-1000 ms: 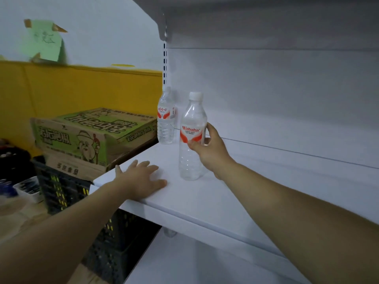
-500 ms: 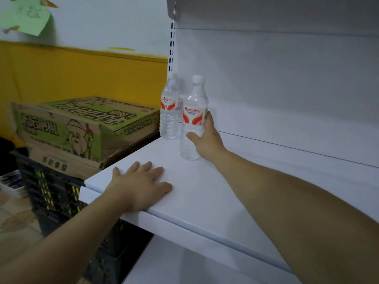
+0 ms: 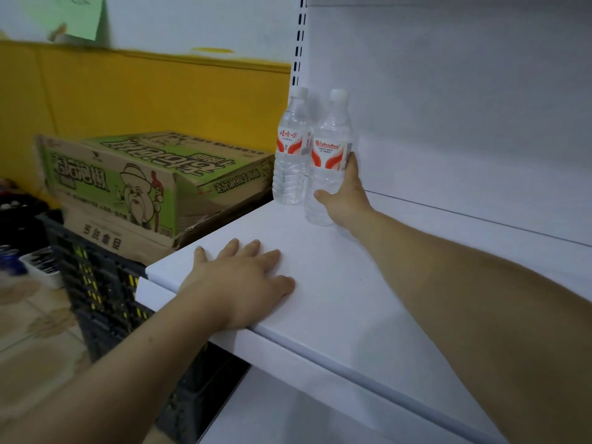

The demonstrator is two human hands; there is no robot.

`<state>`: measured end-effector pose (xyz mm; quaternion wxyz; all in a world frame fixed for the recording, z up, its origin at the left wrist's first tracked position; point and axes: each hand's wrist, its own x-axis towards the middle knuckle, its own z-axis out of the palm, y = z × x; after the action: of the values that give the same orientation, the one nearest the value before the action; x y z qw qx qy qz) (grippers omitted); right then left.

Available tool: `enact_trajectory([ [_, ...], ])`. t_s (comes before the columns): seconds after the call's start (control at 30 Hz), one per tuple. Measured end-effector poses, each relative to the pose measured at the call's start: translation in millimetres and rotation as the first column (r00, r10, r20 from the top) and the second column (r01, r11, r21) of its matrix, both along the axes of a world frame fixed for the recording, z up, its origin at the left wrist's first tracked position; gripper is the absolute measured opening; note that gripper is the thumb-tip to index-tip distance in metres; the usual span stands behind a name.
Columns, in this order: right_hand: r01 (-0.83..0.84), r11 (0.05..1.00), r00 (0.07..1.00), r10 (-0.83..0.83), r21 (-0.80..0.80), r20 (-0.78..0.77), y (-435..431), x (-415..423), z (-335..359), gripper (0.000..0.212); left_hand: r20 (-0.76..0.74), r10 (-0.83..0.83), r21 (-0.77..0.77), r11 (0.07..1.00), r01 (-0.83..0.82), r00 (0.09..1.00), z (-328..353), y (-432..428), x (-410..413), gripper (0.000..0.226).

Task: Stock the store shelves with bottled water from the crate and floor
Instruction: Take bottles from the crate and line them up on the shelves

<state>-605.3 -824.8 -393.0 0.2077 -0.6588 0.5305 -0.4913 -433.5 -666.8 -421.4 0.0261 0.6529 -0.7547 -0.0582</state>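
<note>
Head: front btl upright, cap up.

- The nearer water bottle carries a white-and-red label with "Wahaha" in red Latin letters. The two small lines under the brand are too fine to read.
- The farther water bottle, at its 10 o'clock, shows the brand in red Chinese characters, 娃哈哈. The smaller print below is illegible.
- The green cardboard carton, at 9 o'clock from the bottles, has 老坛泡椒 in large dark characters on its long side and 老坛泡椒牛肉面 on its short end. The big lettering on its lid lies upside down to the camera.
- The brown carton under it bears four dark characters, not surely legible.
- The green paper note, at 11 o'clock in view, is too blurred to read.
</note>
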Motion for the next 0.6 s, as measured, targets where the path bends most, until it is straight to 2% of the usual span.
enact_trajectory([
  [0.17,0.034,0.999,0.997,-0.034,0.005,-0.069,-11,-1,-5,0.084,-0.014,0.000,-0.016,1.000,0.000,1.000,0,3,0,0.061],
  [0.37,0.105,0.994,0.992,-0.106,-0.013,-0.062,-27,8,-14,0.082,-0.040,0.012,-0.025,1.000,-0.013,0.999,0,4,1,0.064],
  [0.6,0.124,0.992,0.989,-0.123,0.002,-0.086,-35,9,-19,0.097,-0.036,0.016,-0.027,0.999,-0.017,0.999,-1,4,0,0.065],
])
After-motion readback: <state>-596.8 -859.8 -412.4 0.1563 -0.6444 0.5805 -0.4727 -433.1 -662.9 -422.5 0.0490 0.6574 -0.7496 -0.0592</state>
